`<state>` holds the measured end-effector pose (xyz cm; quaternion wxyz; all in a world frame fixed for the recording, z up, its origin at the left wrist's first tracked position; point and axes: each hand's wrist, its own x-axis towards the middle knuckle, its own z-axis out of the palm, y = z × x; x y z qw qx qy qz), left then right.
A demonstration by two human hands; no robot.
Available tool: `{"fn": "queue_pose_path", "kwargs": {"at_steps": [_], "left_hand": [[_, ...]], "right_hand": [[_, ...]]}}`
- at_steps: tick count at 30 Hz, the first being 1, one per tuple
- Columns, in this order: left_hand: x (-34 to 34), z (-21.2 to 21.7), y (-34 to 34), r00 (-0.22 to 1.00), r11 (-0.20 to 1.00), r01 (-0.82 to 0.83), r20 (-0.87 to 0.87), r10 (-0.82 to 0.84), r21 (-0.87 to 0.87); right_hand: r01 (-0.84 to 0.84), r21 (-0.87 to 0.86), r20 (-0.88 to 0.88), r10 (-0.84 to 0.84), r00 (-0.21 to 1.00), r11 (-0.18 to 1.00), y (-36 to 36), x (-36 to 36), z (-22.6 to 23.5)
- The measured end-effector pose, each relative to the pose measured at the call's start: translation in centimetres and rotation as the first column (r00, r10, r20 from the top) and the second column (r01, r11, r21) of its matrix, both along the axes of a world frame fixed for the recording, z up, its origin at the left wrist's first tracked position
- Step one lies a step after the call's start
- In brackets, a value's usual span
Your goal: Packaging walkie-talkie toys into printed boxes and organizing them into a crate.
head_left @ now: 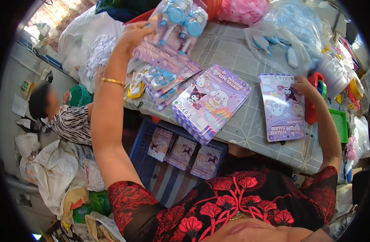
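My left hand point(137, 37) is raised over the table's far left side, closed on the edge of a toy pack point(175, 30). Clear plastic covers two blue-and-white toy walkie-talkies on its purple card. Below it lie similar filled packs point(162, 78), overlapping one another. In the middle of the table rests a stack of printed purple backing cards point(213, 101). At the right, my right hand point(304, 85) grips the upper right edge of a backing card point(282, 109), which lies with its print upside down; my fingertips are partly hidden.
Several packs point(180, 153) stand in a blue crate point(138, 141) below the table edge. A clear bag of blue toy parts point(294, 24) sits at the far right, near a red tape dispenser point(312, 99) and green tray point(339, 125). Another person point(70, 123) is at the left.
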<state>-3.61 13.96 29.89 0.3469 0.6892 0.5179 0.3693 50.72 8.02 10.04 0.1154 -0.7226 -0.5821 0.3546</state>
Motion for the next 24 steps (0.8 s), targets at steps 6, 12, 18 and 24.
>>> {"fn": "queue_pose_path", "kwargs": {"at_steps": [6, 12, 18, 24], "left_hand": [[5.1, -3.6, -7.0, 0.922, 0.905, 0.301, 0.335, -0.196, -0.3], [11.3, -7.2, -12.7, 0.848, 0.746, 0.486, 0.452, -0.277, -0.455], [15.0, -14.9, -20.4, 0.284, 0.76, 0.626, 0.959, -0.012, -0.176], [21.0, -23.8, -28.1, 0.515, 0.909, 0.377, 0.776, -0.366, 0.178]], "right_hand": [[-0.011, 0.417, -0.668, 0.315, 0.674, 0.909, -1.0, -9.2, 8.2], [-0.204, 0.347, -0.738, 0.401, 0.543, 0.915, -4.5, -10.4, 7.7], [0.053, 0.073, -0.986, 0.064, 0.153, 0.996, -13.4, -10.0, 3.0], [0.208, -0.155, -0.984, -0.133, -0.117, 0.966, -18.1, -12.9, -2.1]]}}
